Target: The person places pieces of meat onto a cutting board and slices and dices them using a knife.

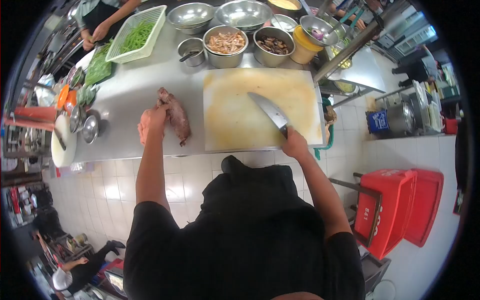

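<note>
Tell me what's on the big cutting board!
Yellowish stains, and over them a chef's knife held by the right hand. I can't see the bit of cutting board under the knife.

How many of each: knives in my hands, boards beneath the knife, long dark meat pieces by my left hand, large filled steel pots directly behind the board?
Black-handled, steel-bladed knife in the right hand: 1
White, yellow-stained rectangular cutting board: 1
Long, dark reddish-brown piece of meat: 1
Large, round, filled steel pots: 2
Total: 5
</note>
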Demonstrator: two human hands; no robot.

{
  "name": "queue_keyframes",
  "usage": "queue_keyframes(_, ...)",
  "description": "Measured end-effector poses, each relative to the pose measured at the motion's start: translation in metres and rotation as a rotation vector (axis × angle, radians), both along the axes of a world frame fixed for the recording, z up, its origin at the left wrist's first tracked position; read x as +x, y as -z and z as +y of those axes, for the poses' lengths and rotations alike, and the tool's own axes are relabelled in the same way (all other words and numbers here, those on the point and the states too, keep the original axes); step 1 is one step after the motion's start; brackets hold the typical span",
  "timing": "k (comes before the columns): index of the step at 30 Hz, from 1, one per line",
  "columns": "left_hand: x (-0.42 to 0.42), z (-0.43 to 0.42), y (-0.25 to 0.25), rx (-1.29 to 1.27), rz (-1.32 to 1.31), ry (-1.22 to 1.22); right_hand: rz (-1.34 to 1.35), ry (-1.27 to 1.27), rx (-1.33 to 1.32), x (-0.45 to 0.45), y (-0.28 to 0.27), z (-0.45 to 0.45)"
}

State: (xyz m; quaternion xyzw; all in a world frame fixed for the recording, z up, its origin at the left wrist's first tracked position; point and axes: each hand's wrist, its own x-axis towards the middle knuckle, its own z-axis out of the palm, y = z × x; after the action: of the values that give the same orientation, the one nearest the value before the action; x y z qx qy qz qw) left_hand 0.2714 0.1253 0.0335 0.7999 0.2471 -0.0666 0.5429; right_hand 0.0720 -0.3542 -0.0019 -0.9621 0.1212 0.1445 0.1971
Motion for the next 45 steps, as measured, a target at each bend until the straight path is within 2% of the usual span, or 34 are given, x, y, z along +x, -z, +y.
queue_keyframes(2,0.011,0.002,0.018,0.184,-0.049,0.106,-0.004,0.039,0.102,0.005,-0.002,-0.007)
queue_keyframes(5,0.013,0.007,0.029,0.525,-0.135,0.208,-0.106,0.221,0.609,0.001,0.002,-0.023)
queue_keyframes(6,-0.006,-0.021,-0.023,0.616,-0.113,0.253,-0.059,0.317,0.717,-0.001,-0.005,-0.026)
queue_keyframes(7,-0.018,-0.043,-0.052,0.706,-0.090,0.303,-0.010,0.419,0.822,-0.005,-0.022,-0.031)
queue_keyframes(9,-0.020,-0.054,-0.004,0.687,-0.279,0.435,0.047,0.523,0.927,-0.013,-0.035,-0.040)
queue_keyframes(10,-0.023,-0.060,0.017,0.669,-0.372,0.490,0.053,0.520,0.924,-0.017,-0.037,-0.046)
queue_keyframes(12,-0.034,-0.107,0.024,0.603,-0.398,0.721,0.079,0.489,0.875,-0.022,-0.036,-0.057)
queue_keyframes(15,-0.051,-0.184,0.047,0.460,-0.489,0.939,0.037,0.429,0.787,-0.025,-0.012,-0.069)
queue_keyframes(18,-0.060,-0.243,0.058,0.468,-0.569,1.161,-0.453,0.125,0.398,-0.027,0.013,-0.071)
queue_keyframes(21,-0.064,-0.271,0.065,0.609,-0.567,1.279,-0.275,0.156,0.443,-0.020,-0.001,-0.073)
queue_keyframes(24,-0.073,-0.260,0.050,0.546,-0.701,1.228,-0.302,0.080,0.428,-0.023,-0.007,-0.062)
queue_keyframes(27,-0.087,-0.243,0.040,0.549,-0.739,1.084,-0.228,-0.002,0.380,-0.025,-0.020,-0.050)
queue_keyframes(30,-0.106,-0.232,0.054,0.443,-0.686,1.050,-0.196,-0.076,0.327,-0.025,-0.014,-0.045)
queue_keyframes(35,-0.104,-0.242,0.073,0.420,-0.721,1.032,-0.113,-0.139,0.292,-0.026,-0.031,-0.036)
queue_keyframes(39,-0.099,-0.243,0.071,0.317,-0.825,1.020,-0.067,-0.168,0.243,-0.019,-0.049,-0.028)
queue_keyframes(45,-0.092,-0.247,0.076,0.267,-0.819,1.043,-0.012,-0.274,0.104,0.006,-0.062,-0.012)
